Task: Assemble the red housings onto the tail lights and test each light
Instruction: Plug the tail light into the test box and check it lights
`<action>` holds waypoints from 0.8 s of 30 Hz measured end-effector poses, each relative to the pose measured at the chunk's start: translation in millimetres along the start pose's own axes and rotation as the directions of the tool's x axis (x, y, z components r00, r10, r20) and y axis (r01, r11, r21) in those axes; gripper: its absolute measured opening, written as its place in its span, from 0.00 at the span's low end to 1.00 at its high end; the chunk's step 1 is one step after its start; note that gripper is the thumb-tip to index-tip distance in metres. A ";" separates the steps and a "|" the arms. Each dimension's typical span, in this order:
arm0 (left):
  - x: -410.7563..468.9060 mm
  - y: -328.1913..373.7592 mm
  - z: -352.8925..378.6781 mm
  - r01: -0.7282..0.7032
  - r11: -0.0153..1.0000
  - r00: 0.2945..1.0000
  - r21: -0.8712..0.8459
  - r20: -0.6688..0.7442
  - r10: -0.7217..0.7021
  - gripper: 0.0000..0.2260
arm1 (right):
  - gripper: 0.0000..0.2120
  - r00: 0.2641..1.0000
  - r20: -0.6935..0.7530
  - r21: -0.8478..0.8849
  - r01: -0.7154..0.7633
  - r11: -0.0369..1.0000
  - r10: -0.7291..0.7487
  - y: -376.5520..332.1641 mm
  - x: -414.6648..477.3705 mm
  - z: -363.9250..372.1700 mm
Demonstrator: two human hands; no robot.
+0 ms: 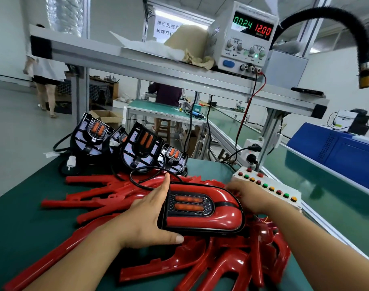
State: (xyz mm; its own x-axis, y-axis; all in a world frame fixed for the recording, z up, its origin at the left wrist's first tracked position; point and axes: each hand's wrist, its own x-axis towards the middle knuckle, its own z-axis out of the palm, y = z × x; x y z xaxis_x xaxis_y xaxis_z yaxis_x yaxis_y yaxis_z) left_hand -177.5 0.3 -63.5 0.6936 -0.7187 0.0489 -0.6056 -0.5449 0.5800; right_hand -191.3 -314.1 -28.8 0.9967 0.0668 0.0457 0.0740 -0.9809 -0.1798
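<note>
Tail light [202, 213] with a red housing already fitted lies on its side on top of a heap of loose red housings [108, 198], which are spread over the green bench [32, 223]. Its two orange lenses sit in a dark honeycomb panel facing up. The left hand [145, 217] holds the flat left end of this light: the thumb runs along the near edge and the index finger reaches up along the far corner. The right hand [248, 196] is at the rounded right end, partly behind the light, so I cannot tell whether it grips the light or only touches it. A black cable [137, 181] loops over the heap just behind the left hand. Further back on the bench stand several bare tail lights [141, 148] with black frames, leaning upright in a row. Just beside the right hand sits a white button box [269, 185] with rows of red, green and yellow buttons. On the aluminium shelf [137, 61] above the bench stands a power supply [244, 38] showing 00.24 in green and 12.00 in red, and a red lead [245, 114] hangs from its terminals. A black corrugated hose [347, 22] arches over at upper right, and a blue machine [336, 152] stands well apart on the right.
</note>
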 end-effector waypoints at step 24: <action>1.0 -1.0 0.3 0.023 1.000 1.000 -0.012 0.008 -0.023 0.58 | 0.11 0.978 -0.132 -0.114 0.147 0.982 -0.162 1.2 11.0 7.7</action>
State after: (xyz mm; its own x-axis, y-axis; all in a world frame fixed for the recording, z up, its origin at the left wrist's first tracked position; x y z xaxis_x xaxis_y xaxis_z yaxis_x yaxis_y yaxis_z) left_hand -176.3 0.0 -64.3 0.7040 -0.7096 0.0287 -0.5846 -0.5561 0.5907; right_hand -180.0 -313.2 -36.1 0.9584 0.2003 0.2034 0.2159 -0.9747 -0.0576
